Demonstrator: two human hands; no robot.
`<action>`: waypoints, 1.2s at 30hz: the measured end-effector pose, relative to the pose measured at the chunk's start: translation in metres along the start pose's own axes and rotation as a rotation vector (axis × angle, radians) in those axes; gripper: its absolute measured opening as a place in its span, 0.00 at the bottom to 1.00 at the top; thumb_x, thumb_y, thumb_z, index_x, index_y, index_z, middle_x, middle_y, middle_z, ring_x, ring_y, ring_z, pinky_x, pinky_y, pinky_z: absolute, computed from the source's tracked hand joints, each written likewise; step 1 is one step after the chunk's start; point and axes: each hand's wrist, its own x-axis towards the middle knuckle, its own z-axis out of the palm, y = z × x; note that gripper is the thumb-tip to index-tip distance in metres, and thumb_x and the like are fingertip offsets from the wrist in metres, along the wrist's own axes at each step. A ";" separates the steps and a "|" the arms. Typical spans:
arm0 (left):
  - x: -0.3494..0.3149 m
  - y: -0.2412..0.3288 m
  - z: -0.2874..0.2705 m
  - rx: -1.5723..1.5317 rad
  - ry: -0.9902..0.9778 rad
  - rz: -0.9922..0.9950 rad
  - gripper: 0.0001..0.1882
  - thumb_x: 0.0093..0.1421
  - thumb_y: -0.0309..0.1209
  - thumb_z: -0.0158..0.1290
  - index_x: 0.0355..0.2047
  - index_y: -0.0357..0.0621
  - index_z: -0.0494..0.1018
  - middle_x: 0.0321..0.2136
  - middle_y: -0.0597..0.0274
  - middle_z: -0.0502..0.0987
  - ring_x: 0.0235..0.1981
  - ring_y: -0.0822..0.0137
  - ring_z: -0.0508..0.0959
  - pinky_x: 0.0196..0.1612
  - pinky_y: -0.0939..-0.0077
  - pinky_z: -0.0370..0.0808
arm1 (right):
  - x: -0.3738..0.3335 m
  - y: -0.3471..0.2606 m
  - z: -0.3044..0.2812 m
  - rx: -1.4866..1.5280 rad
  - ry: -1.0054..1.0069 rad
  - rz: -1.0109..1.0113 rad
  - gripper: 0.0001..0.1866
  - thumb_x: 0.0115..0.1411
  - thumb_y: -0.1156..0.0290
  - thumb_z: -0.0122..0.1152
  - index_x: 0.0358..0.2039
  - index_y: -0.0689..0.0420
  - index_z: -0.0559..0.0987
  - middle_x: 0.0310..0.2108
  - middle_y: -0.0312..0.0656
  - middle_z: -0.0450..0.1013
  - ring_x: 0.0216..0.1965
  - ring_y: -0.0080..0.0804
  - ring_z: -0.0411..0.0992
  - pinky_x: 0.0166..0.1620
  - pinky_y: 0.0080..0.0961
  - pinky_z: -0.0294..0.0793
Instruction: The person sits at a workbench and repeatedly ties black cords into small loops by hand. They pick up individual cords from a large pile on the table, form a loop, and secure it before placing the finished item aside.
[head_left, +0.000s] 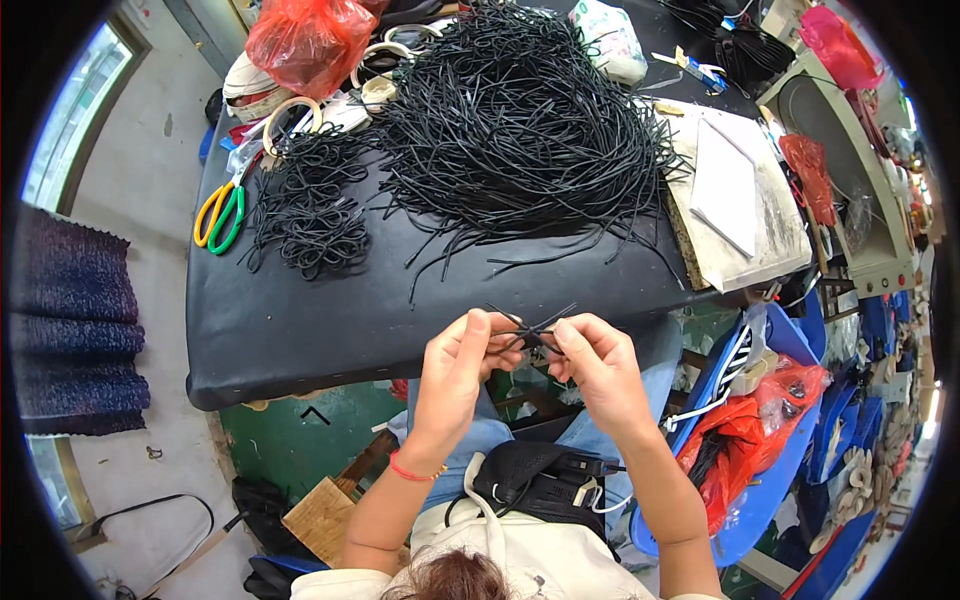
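Note:
Just past the near edge of the black-covered table (300, 335), my two hands come together around a thin black cord (530, 329). It crosses over itself between my fingertips, with two loose ends sticking up. My left hand (462, 362) pinches one side of the cord between thumb and fingers. The other side is pinched in my right hand (596, 362). Beyond them a big heap of loose black cords (520, 130) spreads over the table. To its left lies a smaller pile of looped black cords (315, 215).
Scissors with yellow and green handles (222, 216) lie at the table's left. A red plastic bag (310, 45) and tape rolls (290, 122) sit at the back left. On the right are a worn board (780, 235) with white sheets and a blue bin (735, 525) holding red bags.

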 end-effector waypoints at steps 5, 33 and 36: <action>-0.009 -0.014 0.019 -0.262 0.026 0.011 0.19 0.61 0.37 0.48 0.47 0.35 0.67 0.38 0.60 0.74 0.38 0.72 0.73 0.43 0.78 0.70 | -0.001 0.001 0.007 0.048 0.001 -0.068 0.11 0.60 0.65 0.53 0.32 0.61 0.75 0.25 0.33 0.71 0.24 0.15 0.67 0.29 0.13 0.66; -0.006 0.000 0.023 -0.211 0.019 0.004 0.08 0.59 0.26 0.49 0.37 0.36 0.73 0.31 0.62 0.76 0.30 0.77 0.74 0.35 0.84 0.72 | 0.007 -0.015 0.016 0.312 -0.064 0.011 0.16 0.64 0.61 0.45 0.40 0.60 0.73 0.34 0.38 0.72 0.36 0.22 0.69 0.40 0.18 0.67; -0.003 -0.002 0.024 -0.298 0.065 0.021 0.09 0.58 0.24 0.49 0.39 0.35 0.71 0.35 0.57 0.76 0.32 0.72 0.77 0.38 0.79 0.75 | 0.000 -0.008 0.005 0.093 -0.032 -0.086 0.18 0.64 0.62 0.44 0.46 0.62 0.71 0.41 0.41 0.71 0.42 0.25 0.69 0.47 0.22 0.65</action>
